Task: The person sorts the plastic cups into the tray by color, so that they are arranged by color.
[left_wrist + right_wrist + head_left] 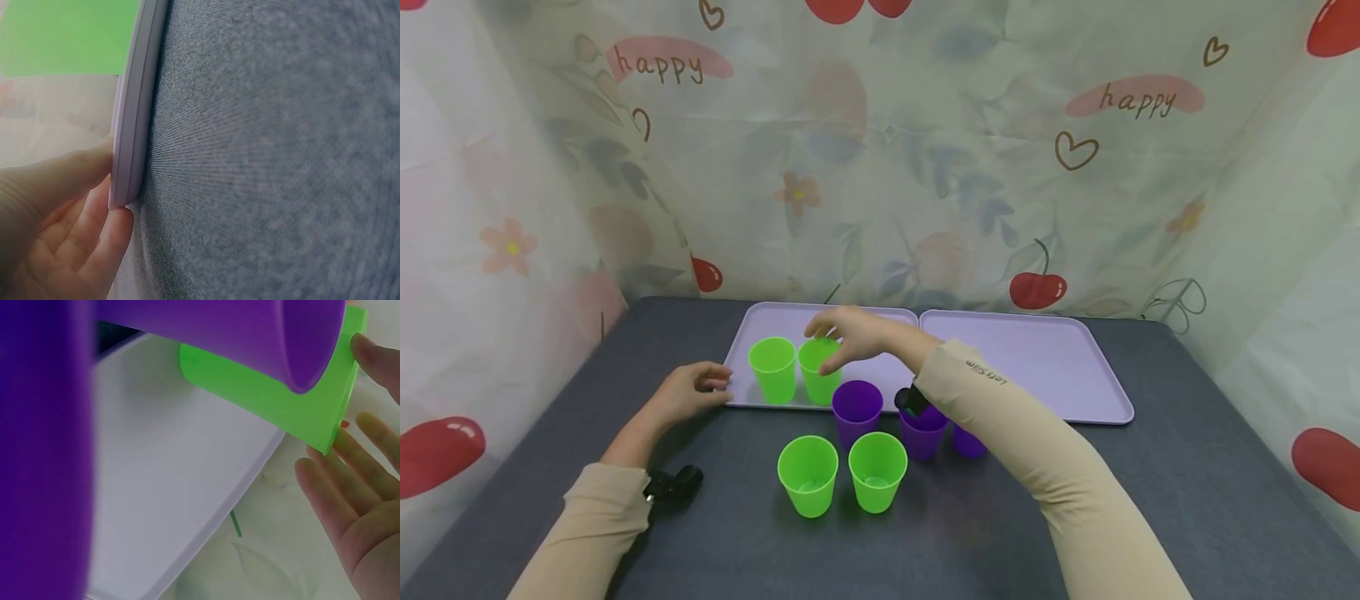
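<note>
My left hand [688, 390] is at the front left corner of the left lilac tray [880, 371], its thumb and fingers holding the rim. The left wrist view shows the thumb [81, 165] against that edge. My right hand [853, 335] is spread loosely at the top of a green cup [820, 387] standing upright on this tray. In the right wrist view its thumb [378, 359] and fingertips are around the green cup's rim [331, 425]; firm contact cannot be told. Another green cup [773, 375] stands just left of it on the tray.
Two green cups [808, 479] [877, 475] stand upright on the dark table [715, 550]. Behind them are three purple cups [857, 412] [922, 433] [968, 442], partly hidden by the right forearm. A second lilac tray [1022, 358] lies to the right. Printed curtains [887, 167] surround the table.
</note>
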`<state>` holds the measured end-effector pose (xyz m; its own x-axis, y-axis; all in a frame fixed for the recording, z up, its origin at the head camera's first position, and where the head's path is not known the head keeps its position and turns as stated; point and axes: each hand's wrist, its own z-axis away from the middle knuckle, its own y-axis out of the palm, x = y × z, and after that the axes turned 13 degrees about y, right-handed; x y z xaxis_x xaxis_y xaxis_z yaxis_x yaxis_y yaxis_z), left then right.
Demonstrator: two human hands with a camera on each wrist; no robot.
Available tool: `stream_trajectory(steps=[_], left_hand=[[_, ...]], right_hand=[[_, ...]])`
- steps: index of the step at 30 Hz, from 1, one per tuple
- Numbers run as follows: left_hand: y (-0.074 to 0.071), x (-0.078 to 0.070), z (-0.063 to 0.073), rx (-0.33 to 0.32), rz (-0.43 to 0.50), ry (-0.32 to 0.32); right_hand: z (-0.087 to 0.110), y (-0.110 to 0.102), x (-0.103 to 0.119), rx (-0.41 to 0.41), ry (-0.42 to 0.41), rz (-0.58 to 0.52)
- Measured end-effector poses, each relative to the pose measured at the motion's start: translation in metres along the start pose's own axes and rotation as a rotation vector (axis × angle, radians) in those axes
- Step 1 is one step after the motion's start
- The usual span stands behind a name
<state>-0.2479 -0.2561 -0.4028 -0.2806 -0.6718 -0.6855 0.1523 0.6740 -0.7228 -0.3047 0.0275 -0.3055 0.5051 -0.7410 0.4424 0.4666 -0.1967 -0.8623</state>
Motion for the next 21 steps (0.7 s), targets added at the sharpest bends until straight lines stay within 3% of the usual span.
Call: stream_trajectory(steps=[13,21], left_hand=[[0.000,0.000,0.000,0.001,0.005,-0.002],[0.000,-0.001,0.000,-0.012,-0.014,0.022]], right_hand=[[-0.001,0.001,-0.003,0.009,-0.044,0.009],[0.009,-0.008,-0.004,0.024,0.006,-0.034]])
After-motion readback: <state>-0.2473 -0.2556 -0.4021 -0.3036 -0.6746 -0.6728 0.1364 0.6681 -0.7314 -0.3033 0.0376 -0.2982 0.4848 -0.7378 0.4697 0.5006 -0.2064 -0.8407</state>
